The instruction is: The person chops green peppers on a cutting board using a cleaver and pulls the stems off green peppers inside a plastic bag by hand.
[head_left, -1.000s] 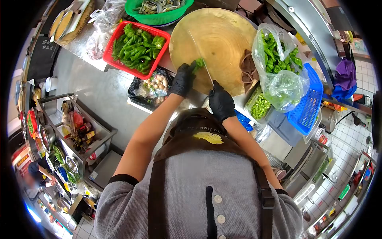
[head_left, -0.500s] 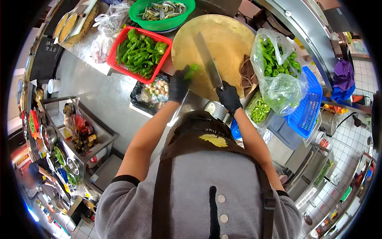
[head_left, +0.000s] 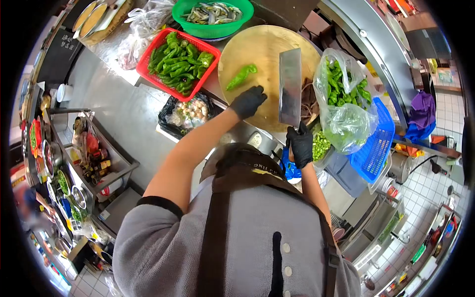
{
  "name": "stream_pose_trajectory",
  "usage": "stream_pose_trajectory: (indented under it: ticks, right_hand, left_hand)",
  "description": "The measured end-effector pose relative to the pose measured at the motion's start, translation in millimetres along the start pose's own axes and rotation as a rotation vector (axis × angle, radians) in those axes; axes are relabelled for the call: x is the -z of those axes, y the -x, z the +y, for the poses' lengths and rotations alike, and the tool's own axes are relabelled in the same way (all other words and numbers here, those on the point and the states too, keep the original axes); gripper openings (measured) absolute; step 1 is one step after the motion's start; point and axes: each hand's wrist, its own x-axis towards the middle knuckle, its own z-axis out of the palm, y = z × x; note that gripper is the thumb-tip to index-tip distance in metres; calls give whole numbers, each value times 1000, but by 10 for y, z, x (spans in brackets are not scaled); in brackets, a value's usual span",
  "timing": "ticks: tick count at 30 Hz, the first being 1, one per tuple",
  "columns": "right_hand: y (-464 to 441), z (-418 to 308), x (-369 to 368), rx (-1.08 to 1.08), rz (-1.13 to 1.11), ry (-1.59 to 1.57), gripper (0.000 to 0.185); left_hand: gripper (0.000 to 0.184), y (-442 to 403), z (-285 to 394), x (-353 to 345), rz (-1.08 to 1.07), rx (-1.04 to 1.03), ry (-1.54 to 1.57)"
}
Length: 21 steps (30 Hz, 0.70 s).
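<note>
Cleaver (head_left: 290, 86) and right hand (head_left: 301, 143) have swung right, and the green pepper (head_left: 241, 76) now lies uncovered on the left of the round chopping board (head_left: 267, 42). I see the right hand clasping the handle; the left hand (head_left: 249, 102) is off the pepper, fingers curled, palm hidden, so I can't tell whether it's empty. Unpinned and curved, the pepper could roll; a dipping blade might snag the brown cloth (head_left: 309, 101).

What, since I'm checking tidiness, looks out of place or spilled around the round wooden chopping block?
A crumpled brown cloth-like item is bunched at the right edge of the block, near the rectangular metal cleaver; loose material on a cutting surface looks slightly untidy. No spill stands out.
</note>
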Motion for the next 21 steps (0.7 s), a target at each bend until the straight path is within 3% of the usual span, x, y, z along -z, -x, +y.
stream_pose_trajectory:
  ticks: [1,2,3,5,6,7,8,10,11,13,14,15,18,21]
  right_hand:
    - [29,20,13,2,10,90,17]
    - [44,57,21,5,20,178,21]
    - [27,207,17,206,68,325,27]
    - [39,269,-16,316,11,347,30]
    - [38,276,-15,377,-18,361,32]
    - [26,250,-30,297,-88,360,39]
    - [25,210,-75,287,-111,259,43]
    - [81,5,-212,259,-161,56,50]
    - [96,-49,-264,243,-179,-83,58]
    - [160,-340,-314,167,-174,129,60]
    - [170,-421,-306,127,-169,237,60]
    - [61,-185,-254,289,-95,437,69]
    - [92,-50,-283,790,75,743,70]
    - [206,-18,-347,633,117,786,67]
  left_hand:
    - [21,65,151,404,-115,66,83]
    - [24,232,66,407,32,315,444]
    - [27,435,-55,372,182,556,801]
    - [34,672,-89,440,328,708,677]
    - [38,695,-49,573,310,597,201]
    - [42,697,-31,698,282,470,-273]
    - [52,590,-3,728,322,522,-153]
    - [45,320,-40,686,404,558,-88]
    - [44,237,-147,641,311,567,-54]
    - [40,157,-418,465,119,579,19]
    - [39,151,-493,355,135,504,36]
    - [38,148,-561,245,150,427,53]
    - [39,127,-464,258,147,328,39]
    - [42,185,-320,325,311,420,65]
